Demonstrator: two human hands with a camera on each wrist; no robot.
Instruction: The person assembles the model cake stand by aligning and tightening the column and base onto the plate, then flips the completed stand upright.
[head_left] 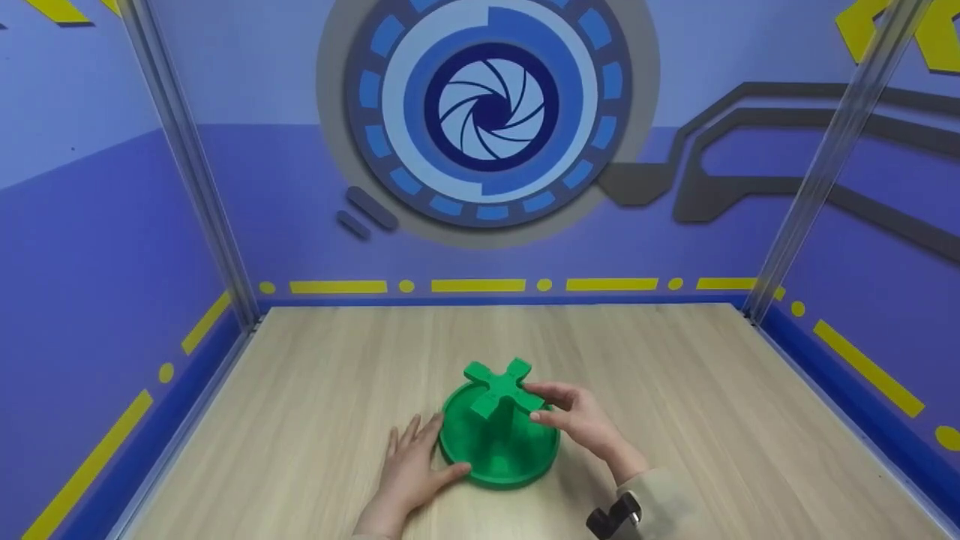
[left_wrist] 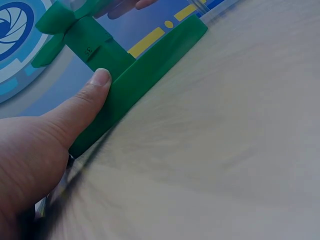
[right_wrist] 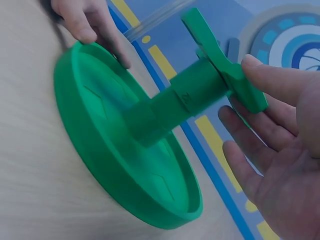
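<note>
Nearest me, a beige sleeve [head_left: 660, 499] and a black strap [head_left: 613, 516] cover the person's right wrist. The left hand [head_left: 411, 465] lies spread along the near-left side of a round green dish [head_left: 504, 481], its fingers extended rather than clenched, the thumb touching the rim. The dish sits flat on a pale wood-grain table [head_left: 315, 397]. A stepped green post [right_wrist: 175, 102] stands upright at the dish's middle, topped by a four-armed green cross [head_left: 501, 385]. The right hand [head_left: 589, 426] comes in from the right, thumb and fingers pinching one arm of that cross. Beyond the table rises a blue-violet wall [head_left: 277, 202] with yellow dashes along its foot and a large round emblem [head_left: 491, 109] like a camera shutter. Metal posts [head_left: 184, 154] mark the corners.
</note>
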